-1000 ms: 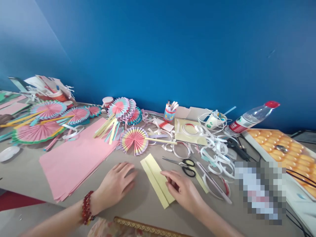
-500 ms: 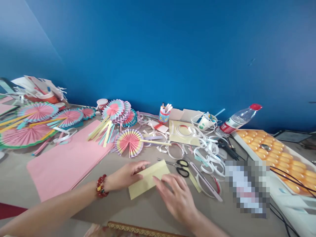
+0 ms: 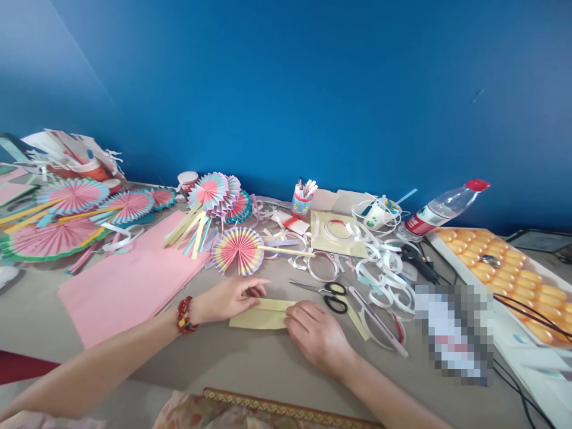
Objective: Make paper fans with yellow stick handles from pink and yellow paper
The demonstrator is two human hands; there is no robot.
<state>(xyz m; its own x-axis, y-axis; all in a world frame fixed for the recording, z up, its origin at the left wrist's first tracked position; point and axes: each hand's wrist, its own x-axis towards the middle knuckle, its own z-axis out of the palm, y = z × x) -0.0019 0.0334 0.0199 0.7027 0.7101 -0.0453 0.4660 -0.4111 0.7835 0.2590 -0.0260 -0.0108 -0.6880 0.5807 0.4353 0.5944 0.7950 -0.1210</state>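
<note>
A folded piece of pale yellow paper (image 3: 258,319) lies on the table in front of me, with a narrow strip creased along its far edge. My left hand (image 3: 232,300), a red bead bracelet at its wrist, has its thumb on the left part of that far edge and its fingers curled beyond it. Around the right end closes my right hand (image 3: 315,335), fingers bent; some fingertips are hidden. Just past the right hand are black-handled scissors (image 3: 328,292), blades apart, and a thin yellow paper strip (image 3: 357,322).
Pink paper sheets (image 3: 129,286) lie to the left, with several pleated paper fans (image 3: 238,250) behind. Curled white strips (image 3: 391,268), a glue gun (image 3: 420,263) and a tilted plastic bottle (image 3: 442,211) are at right. A pen cup (image 3: 301,205) stands by the blue wall.
The yellow paper has been turned from slanting away to lying crosswise, and its far edge now shows a folded strip. My left hand came from the bare table onto the paper.
</note>
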